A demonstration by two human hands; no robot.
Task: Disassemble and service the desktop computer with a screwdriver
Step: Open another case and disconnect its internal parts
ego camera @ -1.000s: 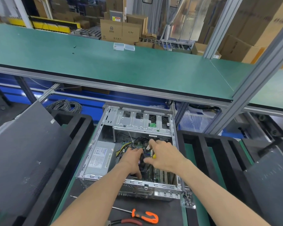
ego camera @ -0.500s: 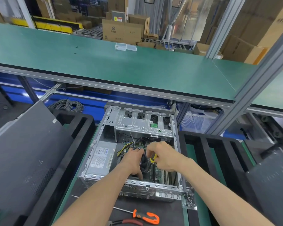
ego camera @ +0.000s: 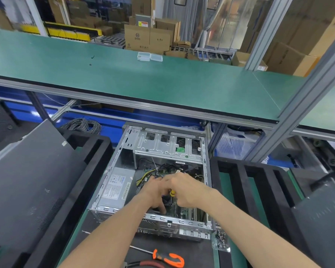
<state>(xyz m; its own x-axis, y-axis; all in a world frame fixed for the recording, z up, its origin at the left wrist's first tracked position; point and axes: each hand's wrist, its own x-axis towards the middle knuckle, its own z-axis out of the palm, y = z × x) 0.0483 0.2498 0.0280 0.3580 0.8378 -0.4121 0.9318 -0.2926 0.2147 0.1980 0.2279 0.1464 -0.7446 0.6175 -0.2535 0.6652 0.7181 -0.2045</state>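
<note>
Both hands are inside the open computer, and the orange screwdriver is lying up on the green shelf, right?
Not quite. Both hands, left hand and right hand, are inside the open computer, but the orange screwdriver is not on the green shelf. The head view shows it lying on the dark mat in front of the computer, near the bottom edge.

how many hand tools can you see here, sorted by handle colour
Yellow handle: 1, the small screwdriver gripped in the right hand inside the computer case
Orange and black handle: 1, the orange screwdriver lying in front of the case
Red handle: 1, the red-handled tool at the bottom edge, partly cut off
Total: 3
</note>
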